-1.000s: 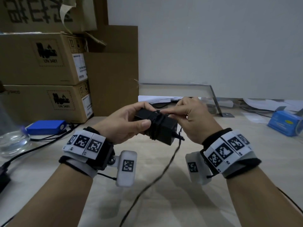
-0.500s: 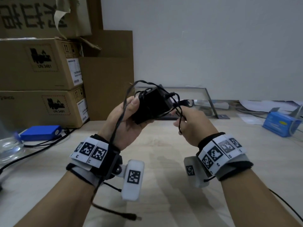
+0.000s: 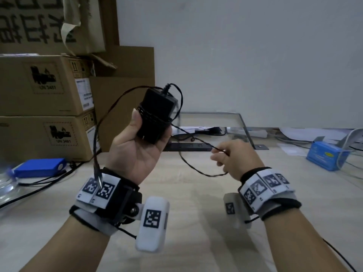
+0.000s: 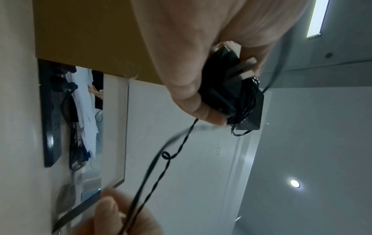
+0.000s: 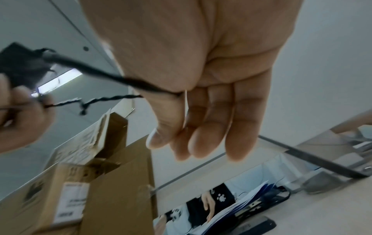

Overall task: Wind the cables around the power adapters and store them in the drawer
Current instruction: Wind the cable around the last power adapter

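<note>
My left hand (image 3: pixel 137 138) grips a black power adapter (image 3: pixel 155 116) and holds it upright above the table, prongs toward the palm (image 4: pixel 245 66). Several turns of thin black cable (image 3: pixel 153 117) wrap its middle. More cable leaves the top, arcs left and hangs down, its plug tip (image 3: pixel 99 179) over my left wrist. To the right and lower, my right hand (image 3: pixel 222 154) pinches the cable (image 5: pixel 177 93) between thumb and forefinger, other fingers straight. A slack loop (image 3: pixel 206 174) sags below it. No drawer is in view.
Stacked cardboard boxes (image 3: pixel 45 85) stand at the left. A blue pack (image 3: pixel 39 166) with cables lies in front of them. A black power strip (image 3: pixel 188 147) and a glass screen (image 3: pixel 243 122) sit behind my hands, a blue box (image 3: pixel 324 154) at the right. The wooden table (image 3: pixel 196 222) spreads below.
My left hand has raised the adapter and turned it upright. My right hand has drawn away to the right and down with the cable. The plug end has swung up to my left wrist.
</note>
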